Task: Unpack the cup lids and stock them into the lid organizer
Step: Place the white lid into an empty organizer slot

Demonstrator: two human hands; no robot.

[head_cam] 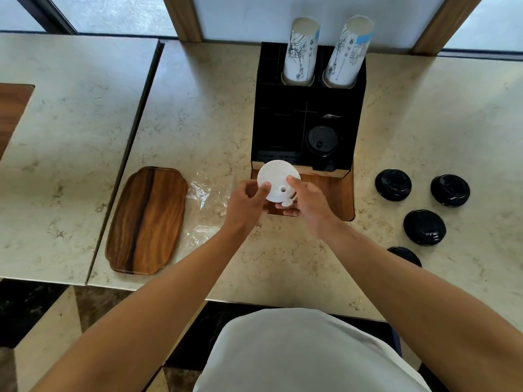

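Pinching the white lid stack (pixel 278 179) between my left hand (pixel 246 200) and right hand (pixel 307 203) keeps it squared, I think, for the black lid organizer (pixel 305 108) just beyond; black lids (pixel 393 184) wait right, empty plastic wrap (pixel 202 193) left.

Matt white plastic lid (pixel 278 179), glossy black lids (pixel 393 184), polished marble-look counter (pixel 198 108) — oiled wood tray (pixel 147 219), crinkled clear film (pixel 202 193)
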